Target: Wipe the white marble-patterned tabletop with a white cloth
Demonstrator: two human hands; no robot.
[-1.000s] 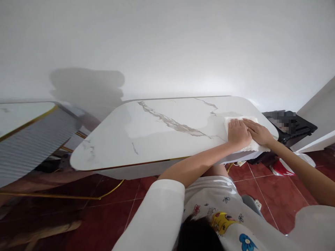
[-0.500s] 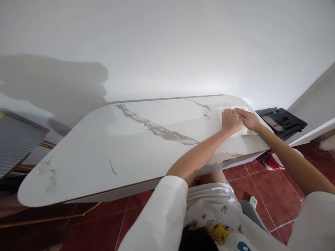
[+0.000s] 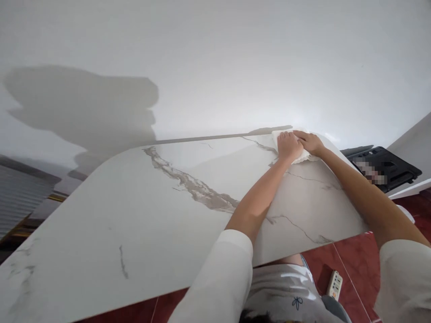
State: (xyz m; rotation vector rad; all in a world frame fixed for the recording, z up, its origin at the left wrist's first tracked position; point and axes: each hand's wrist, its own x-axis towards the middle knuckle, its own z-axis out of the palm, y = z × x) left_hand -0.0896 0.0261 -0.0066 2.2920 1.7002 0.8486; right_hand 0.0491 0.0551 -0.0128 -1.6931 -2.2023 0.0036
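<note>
A white cloth (image 3: 305, 154) lies flat at the far right corner of the marble-topped bench (image 3: 161, 224), next to the wall. It sits under both palms, its edges showing beyond the fingers (image 3: 286, 137). The left hand (image 3: 288, 147) and right hand (image 3: 310, 142) press side by side, fingers extended flat, gripping nothing. A black case (image 3: 387, 168) lies beyond the bench's right end.

White short sleeves, bare forearms, white top with a small blue flower print
</note>
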